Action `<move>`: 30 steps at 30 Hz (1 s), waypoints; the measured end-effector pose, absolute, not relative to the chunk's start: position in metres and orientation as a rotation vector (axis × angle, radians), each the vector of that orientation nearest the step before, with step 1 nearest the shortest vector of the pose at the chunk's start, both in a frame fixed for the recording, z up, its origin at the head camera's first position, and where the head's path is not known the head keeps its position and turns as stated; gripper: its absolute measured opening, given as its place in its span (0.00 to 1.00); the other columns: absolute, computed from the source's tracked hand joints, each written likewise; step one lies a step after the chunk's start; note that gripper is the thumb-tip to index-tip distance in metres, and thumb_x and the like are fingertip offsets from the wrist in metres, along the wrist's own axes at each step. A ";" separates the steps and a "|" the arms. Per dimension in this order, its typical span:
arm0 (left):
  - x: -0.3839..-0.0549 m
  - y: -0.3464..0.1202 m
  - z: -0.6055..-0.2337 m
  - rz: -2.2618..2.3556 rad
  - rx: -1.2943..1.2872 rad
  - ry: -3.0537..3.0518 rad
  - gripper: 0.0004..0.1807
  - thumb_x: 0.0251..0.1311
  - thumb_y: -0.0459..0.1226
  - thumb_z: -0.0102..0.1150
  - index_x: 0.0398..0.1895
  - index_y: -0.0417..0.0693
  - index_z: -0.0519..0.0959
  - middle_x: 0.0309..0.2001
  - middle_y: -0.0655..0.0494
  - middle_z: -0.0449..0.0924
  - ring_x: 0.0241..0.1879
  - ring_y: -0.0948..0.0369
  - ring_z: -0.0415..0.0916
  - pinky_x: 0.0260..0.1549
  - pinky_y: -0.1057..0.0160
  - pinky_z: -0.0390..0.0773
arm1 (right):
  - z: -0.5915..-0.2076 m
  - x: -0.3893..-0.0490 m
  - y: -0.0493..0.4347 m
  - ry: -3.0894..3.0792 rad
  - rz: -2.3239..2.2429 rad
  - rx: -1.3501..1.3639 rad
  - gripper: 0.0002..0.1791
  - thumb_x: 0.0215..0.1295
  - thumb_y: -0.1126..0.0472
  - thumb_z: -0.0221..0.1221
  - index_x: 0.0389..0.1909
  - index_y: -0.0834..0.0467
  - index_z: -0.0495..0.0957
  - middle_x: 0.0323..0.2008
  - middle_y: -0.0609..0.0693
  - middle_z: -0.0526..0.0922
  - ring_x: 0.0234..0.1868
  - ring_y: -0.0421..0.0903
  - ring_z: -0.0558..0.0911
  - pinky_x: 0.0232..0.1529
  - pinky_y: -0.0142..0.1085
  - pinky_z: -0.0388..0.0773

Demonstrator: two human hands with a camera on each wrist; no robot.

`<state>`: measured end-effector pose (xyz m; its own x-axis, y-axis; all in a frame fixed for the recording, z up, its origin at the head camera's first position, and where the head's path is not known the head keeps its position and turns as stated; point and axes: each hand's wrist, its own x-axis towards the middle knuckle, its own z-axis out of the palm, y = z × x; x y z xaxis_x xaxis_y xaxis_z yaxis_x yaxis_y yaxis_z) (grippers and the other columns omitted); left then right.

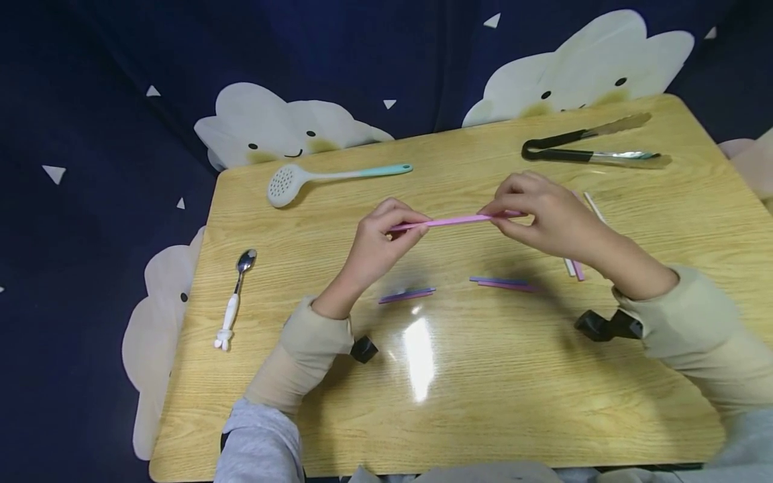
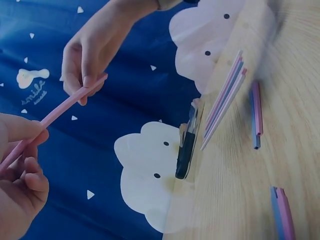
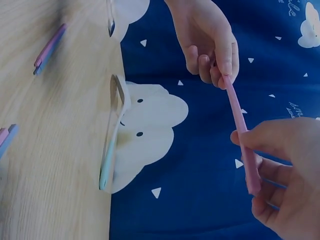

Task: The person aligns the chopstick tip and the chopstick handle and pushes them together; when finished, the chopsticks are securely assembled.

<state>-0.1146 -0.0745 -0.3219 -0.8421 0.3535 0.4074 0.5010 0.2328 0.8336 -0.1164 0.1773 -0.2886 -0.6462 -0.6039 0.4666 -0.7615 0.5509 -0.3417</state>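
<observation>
I've got free room over the near middle of the desk [image 1: 495,402], but ahead the pink stick [image 1: 455,221] bars it from left hand [image 1: 377,243] to right hand [image 1: 546,213], skimmer [image 1: 335,176] and tongs [image 1: 574,155] beyond.

You count two hands, left hand [image 1: 376,244] and right hand [image 1: 548,213]; one single pink stick [image 1: 455,221]. You see one skimmer [image 1: 338,176], one spoon [image 1: 234,298], one pair of tongs [image 1: 568,155], one table [image 1: 483,402]. Short blue-and-pink pairs are two, left pair [image 1: 407,295] and right pair [image 1: 502,283], so four sticks. In longer bundle [image 2: 224,98], at least three sticks, exact number unclear.
</observation>
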 end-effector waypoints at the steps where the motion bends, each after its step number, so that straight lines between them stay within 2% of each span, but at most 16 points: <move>1: -0.115 -0.075 -0.322 -1.659 -0.828 -2.360 0.07 0.53 0.30 0.59 0.36 0.37 0.81 0.34 0.50 0.74 0.29 0.60 0.69 0.26 0.65 0.73 | -0.289 -0.117 0.178 -2.496 0.739 1.133 0.09 0.46 0.72 0.63 0.30 0.58 0.82 0.29 0.49 0.76 0.31 0.46 0.72 0.29 0.38 0.67; 5: -0.118 -0.077 -0.326 -1.585 -0.812 -2.350 0.17 0.52 0.29 0.59 0.47 0.38 0.75 0.44 0.47 0.70 0.38 0.56 0.69 0.30 0.65 0.72 | -0.291 -0.119 0.187 -2.508 0.692 1.092 0.09 0.46 0.72 0.63 0.30 0.59 0.82 0.29 0.49 0.77 0.28 0.45 0.72 0.27 0.38 0.67; 9: -0.121 -0.083 -0.331 -1.555 -0.745 -2.339 0.25 0.51 0.27 0.58 0.56 0.40 0.68 0.50 0.45 0.65 0.45 0.56 0.66 0.34 0.62 0.72 | -0.299 -0.121 0.200 -2.600 0.668 0.925 0.08 0.48 0.70 0.63 0.31 0.59 0.81 0.28 0.48 0.77 0.25 0.42 0.72 0.22 0.35 0.68; 16: -0.123 -0.094 -0.345 -1.507 -0.623 -2.477 0.24 0.53 0.27 0.55 0.55 0.39 0.68 0.49 0.44 0.64 0.44 0.52 0.65 0.34 0.55 0.72 | -0.325 -0.123 0.220 -2.820 0.746 0.594 0.06 0.55 0.67 0.59 0.34 0.62 0.79 0.26 0.52 0.77 0.25 0.45 0.73 0.23 0.35 0.67; 21: -0.122 -0.098 -0.358 -1.481 -0.549 -2.607 0.22 0.55 0.28 0.54 0.55 0.41 0.68 0.51 0.45 0.63 0.45 0.50 0.66 0.34 0.59 0.73 | -0.346 -0.125 0.230 -2.990 0.812 0.384 0.09 0.59 0.64 0.55 0.38 0.65 0.77 0.24 0.54 0.78 0.23 0.48 0.75 0.29 0.43 0.69; 24: -0.121 -0.099 -0.366 -1.475 -0.525 -2.676 0.21 0.56 0.28 0.54 0.55 0.41 0.68 0.53 0.46 0.62 0.47 0.50 0.66 0.34 0.63 0.73 | -0.358 -0.125 0.235 -3.048 0.807 0.312 0.10 0.59 0.64 0.55 0.37 0.68 0.76 0.24 0.56 0.78 0.21 0.48 0.75 0.30 0.46 0.68; 30: -0.118 -0.101 -0.378 -1.455 -0.491 -2.727 0.19 0.56 0.30 0.54 0.53 0.41 0.71 0.52 0.47 0.64 0.47 0.52 0.67 0.35 0.63 0.73 | -0.376 -0.128 0.242 -3.191 0.781 0.207 0.15 0.59 0.63 0.53 0.39 0.73 0.74 0.29 0.64 0.78 0.27 0.55 0.76 0.31 0.49 0.70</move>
<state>-0.1182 -0.1006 -0.3784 -0.9507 0.2681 0.1561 0.2790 0.5187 0.8081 -0.1277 0.2419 -0.3763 -0.9809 -0.1567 -0.1152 -0.0858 0.8802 -0.4667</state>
